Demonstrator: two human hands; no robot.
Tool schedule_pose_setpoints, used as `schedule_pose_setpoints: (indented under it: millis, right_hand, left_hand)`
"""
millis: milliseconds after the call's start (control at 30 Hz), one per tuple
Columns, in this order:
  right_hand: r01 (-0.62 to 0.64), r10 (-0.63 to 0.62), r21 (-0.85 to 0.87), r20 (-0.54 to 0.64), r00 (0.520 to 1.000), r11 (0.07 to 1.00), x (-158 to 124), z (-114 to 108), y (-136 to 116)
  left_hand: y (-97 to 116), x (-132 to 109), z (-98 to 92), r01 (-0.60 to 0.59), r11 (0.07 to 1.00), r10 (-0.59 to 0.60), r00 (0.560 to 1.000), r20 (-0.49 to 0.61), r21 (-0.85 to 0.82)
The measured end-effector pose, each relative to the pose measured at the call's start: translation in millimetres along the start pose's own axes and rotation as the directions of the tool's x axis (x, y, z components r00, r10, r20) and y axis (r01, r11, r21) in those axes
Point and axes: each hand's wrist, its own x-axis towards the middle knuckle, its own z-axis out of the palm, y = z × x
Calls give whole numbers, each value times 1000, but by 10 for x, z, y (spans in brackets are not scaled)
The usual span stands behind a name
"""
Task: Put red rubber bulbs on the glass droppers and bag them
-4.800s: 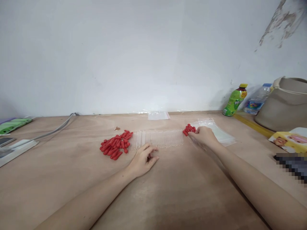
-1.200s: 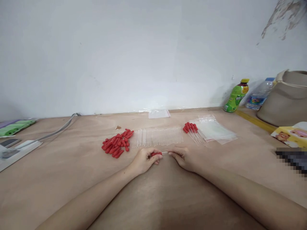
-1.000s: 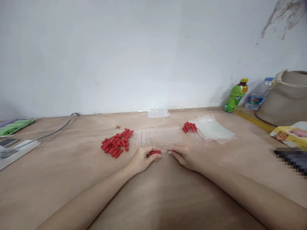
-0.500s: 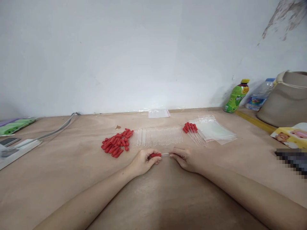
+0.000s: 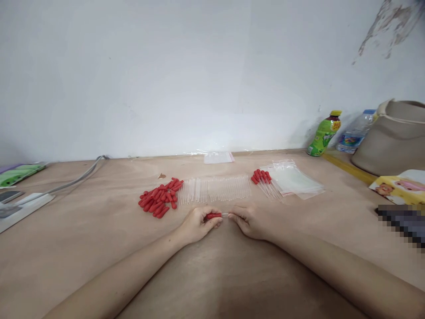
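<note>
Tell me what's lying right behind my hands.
A row of clear tubes lies just behind the left hand, pinching a red cap, and the right hand, pinching a tube. The table under both is covered.

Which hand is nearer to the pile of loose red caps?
Left. The left hand lies just right of the pile, nearer the person; the right hand is farther right, beyond it.
</note>
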Motion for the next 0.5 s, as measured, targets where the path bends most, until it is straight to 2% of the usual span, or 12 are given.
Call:
schedule_pose_setpoints:
  millis: [133,267,367,500]
  right_hand:
    - [-71,66,62,74,995,996,56,-77,-83]
    - [-145,125,152,133,983,978,74,-50,-62]
    - [-171,138,194,175,975,966,75,-47,-51]
    - [-158,116,191,211,971,969,102,-157,-89]
  left_hand:
    - [-14,-4,1,-9,1000,9,1000,-16,30]
    - [-27,-3,3,-9,999,10,1000,-21,51]
    - [-16,-1,-6,-5,999,6,1000,-24,39]
    - [-12,11,-30,2,1000,-1,998,-65,15]
